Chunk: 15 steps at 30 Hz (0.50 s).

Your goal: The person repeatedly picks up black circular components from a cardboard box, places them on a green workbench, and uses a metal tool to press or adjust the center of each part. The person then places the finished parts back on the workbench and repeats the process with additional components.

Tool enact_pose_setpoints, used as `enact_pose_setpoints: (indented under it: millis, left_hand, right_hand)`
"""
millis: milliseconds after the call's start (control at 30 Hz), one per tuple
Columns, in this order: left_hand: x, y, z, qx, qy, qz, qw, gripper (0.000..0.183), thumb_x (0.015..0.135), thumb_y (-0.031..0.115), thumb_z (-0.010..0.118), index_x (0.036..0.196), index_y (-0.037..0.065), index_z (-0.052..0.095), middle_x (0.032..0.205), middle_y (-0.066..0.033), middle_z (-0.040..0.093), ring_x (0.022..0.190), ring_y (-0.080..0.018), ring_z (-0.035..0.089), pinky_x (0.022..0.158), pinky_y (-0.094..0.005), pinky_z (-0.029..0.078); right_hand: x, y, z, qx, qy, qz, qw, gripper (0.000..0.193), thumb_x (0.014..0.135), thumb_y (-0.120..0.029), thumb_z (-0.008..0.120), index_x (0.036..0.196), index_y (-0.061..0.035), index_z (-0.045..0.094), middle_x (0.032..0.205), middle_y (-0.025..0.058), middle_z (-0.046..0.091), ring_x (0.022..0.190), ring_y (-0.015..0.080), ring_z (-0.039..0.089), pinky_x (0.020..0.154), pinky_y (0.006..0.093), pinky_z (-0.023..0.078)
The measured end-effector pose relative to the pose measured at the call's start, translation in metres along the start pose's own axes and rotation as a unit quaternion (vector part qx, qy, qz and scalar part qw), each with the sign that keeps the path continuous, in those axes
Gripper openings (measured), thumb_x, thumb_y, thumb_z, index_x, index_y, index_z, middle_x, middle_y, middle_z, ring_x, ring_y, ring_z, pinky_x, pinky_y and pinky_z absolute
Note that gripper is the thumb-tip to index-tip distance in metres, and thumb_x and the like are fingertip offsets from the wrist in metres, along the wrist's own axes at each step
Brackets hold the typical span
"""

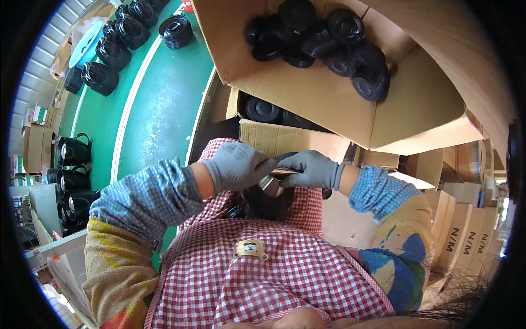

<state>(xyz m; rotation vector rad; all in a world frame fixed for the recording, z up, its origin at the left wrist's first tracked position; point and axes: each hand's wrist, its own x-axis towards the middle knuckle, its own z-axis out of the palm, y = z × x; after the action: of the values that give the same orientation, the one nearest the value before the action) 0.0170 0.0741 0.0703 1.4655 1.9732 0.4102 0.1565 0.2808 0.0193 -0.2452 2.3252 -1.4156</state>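
Silver-mouthed black vessel (270,187) sat in our lap (308,213), probably for bracing; our left hand (236,166) and right hand (314,169) curled together at its mouth, pinching a dark piece (286,157) we couldn't identify. Round black discs (346,26) lay ahead in a carton (307,98), seemingly within reach.

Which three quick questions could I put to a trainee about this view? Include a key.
1. True or false: the green worktop lies on the person's left.
2. Fill in: a shiny metallic piece shows between the left hand and right hand, both in ____ gloves.
3. The large open cardboard box holds: A) white plates; B) round black lids; C) red cups.
Key: 1 true; 2 grey; 3 B.
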Motion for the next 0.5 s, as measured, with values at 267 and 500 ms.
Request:
enact_pose_setpoints:
  millis: [267,500]
  left_hand:
    - [0.097,-0.083,0.031,-0.122,-0.097,0.124,0.980,0.035,0.091,0.037,0.061,0.091,0.005,0.074,0.079,-0.0185,0.070,0.080,-0.0327,0.071,0.076,-0.0407,0.055]
    - [0.052,-0.051,0.019,-0.051,0.449,0.187,0.872,0.039,0.080,0.016,0.071,0.116,0.004,0.064,0.108,-0.0167,0.066,0.108,-0.0383,0.058,0.097,-0.0463,0.044]
  right_hand:
    - [-0.008,-0.038,0.047,0.172,0.115,-0.144,0.968,0.079,0.107,-0.049,0.038,0.162,-0.0038,0.005,0.169,0.0191,0.006,0.157,0.0305,0.005,0.126,0.0423,0.007]
    - [-0.007,-0.021,0.047,0.540,0.105,-0.140,0.823,0.086,0.102,-0.064,0.036,0.162,-0.0059,0.014,0.165,0.0190,0.024,0.151,0.0309,0.028,0.123,0.0403,0.023]
